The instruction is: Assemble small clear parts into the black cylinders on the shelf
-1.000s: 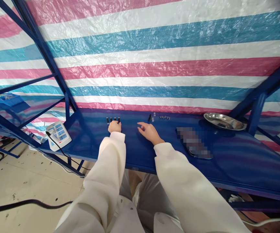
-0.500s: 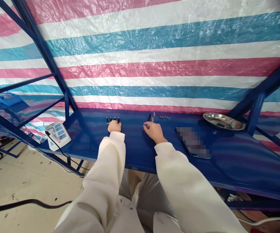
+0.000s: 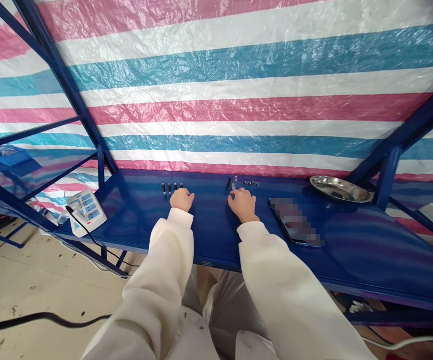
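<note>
My left hand (image 3: pixel 182 199) rests low over the blue tabletop, back upward and fingers curled; whatever they may hold is hidden. Just beyond it stands a row of several small black cylinders (image 3: pixel 169 188) with pale tops, the rightmost partly covered by the hand. To the right, my right hand (image 3: pixel 243 204) has its fingers bent and apart, the tips close to small clear pieces (image 3: pixel 233 186). Beside these is a black cylindrical piece (image 3: pixel 229 183). A row of several small shiny metal pieces (image 3: pixel 251 184) lies just past the right hand's fingers.
A phone (image 3: pixel 295 222) lies right of my right hand. An oval metal dish (image 3: pixel 341 189) sits farther right, near a blue frame post (image 3: pixel 388 177). At the left end is a white power strip (image 3: pixel 86 212) with a black cable. A striped sheet (image 3: pixel 239 110) hangs behind the table.
My left hand has drawn back slightly from the black cylinders and shifted right. My right hand has turned, its fingers now nearer the clear pieces. The view has shifted a little.
</note>
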A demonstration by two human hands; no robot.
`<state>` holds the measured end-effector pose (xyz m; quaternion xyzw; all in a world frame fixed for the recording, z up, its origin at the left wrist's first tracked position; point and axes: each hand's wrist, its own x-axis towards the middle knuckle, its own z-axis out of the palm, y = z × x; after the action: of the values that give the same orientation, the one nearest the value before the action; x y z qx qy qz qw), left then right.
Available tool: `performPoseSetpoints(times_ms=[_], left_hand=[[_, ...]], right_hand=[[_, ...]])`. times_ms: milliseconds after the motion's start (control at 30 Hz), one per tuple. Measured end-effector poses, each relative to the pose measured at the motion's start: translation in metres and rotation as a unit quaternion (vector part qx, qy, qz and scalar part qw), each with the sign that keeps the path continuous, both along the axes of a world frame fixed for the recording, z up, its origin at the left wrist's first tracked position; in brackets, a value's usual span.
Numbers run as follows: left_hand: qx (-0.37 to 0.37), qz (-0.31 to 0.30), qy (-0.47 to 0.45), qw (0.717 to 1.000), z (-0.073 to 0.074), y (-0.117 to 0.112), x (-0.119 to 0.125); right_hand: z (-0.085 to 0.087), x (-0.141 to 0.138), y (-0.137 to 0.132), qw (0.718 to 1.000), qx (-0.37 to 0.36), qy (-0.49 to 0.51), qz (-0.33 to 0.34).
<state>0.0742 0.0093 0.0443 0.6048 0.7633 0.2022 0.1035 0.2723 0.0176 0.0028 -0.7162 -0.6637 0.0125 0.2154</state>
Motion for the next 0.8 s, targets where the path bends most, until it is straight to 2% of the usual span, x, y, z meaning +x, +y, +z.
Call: performPoseSetpoints(times_ms=[100, 167, 267, 333, 400, 533, 667, 800], left_hand=[[0.039, -0.152, 0.025, 0.987, 0.006, -0.008, 0.027], [0.070, -0.259, 0.054, 0.962, 0.008, -0.007, 0.047], [0.053, -0.334, 0.102, 0.936, 0.006, 0.005, 0.071], [0.019, -0.344, 0.112, 0.932, 0.002, 0.018, 0.082], [-0.003, -0.330, 0.114, 0.937, -0.003, 0.030, 0.088], [-0.013, -0.315, 0.131, 0.940, -0.013, 0.044, 0.095], [0.024, -0.315, 0.147, 0.937, -0.020, 0.049, 0.100], [0.089, -0.292, 0.140, 0.942, -0.019, 0.052, 0.101]], right_hand=[[-0.002, 0.000, 0.002, 1.000, -0.014, 0.002, -0.013], [-0.005, 0.000, 0.005, 1.000, -0.023, 0.005, -0.012], [-0.010, -0.001, 0.008, 0.999, -0.031, 0.010, -0.005], [-0.013, -0.001, 0.009, 0.999, -0.036, 0.014, -0.004], [-0.015, -0.001, 0.011, 0.999, -0.045, 0.017, -0.005], [-0.016, -0.001, 0.013, 0.998, -0.066, 0.023, -0.004], [-0.016, -0.001, 0.015, 0.997, -0.079, 0.017, -0.004], [-0.019, -0.001, 0.016, 0.997, -0.073, 0.014, -0.002]])
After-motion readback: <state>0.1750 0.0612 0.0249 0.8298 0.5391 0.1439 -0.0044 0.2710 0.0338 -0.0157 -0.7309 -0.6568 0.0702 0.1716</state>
